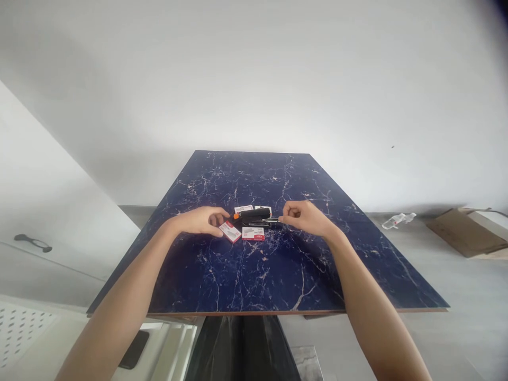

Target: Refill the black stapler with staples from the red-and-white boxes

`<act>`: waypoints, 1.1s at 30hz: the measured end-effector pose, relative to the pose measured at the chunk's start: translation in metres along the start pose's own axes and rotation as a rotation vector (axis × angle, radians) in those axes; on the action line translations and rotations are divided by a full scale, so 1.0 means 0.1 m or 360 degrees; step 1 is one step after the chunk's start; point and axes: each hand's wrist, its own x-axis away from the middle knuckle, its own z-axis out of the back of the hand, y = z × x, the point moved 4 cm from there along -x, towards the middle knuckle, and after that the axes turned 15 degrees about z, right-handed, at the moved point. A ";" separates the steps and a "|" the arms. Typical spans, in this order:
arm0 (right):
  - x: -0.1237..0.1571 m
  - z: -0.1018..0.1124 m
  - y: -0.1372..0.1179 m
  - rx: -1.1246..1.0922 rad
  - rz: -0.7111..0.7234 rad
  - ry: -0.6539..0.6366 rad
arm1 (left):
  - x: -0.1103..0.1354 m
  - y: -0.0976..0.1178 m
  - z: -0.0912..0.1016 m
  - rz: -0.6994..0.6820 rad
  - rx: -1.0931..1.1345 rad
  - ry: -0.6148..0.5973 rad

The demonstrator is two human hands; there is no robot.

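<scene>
A black stapler with an orange tip lies in the middle of a dark blue marbled table. My left hand rests curled at its left end, fingers closed near the orange tip and touching a small red-and-white staple box. My right hand is pinched at the stapler's right end, on its metal front part. A second red-and-white box lies just in front of the stapler. Two more small white boxes peek out behind it.
A white wall stands behind the table. On the grey floor to the right lie a plastic bottle and a flat cardboard box. At the left is a white cabinet with a dark handle. A dark phone lies below the table's left front.
</scene>
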 end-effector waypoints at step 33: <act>-0.12 -0.28 -0.33 -0.0583 0.0201 0.0323 | 0.13 0.35 -0.06 -0.0125 -0.0064 0.0359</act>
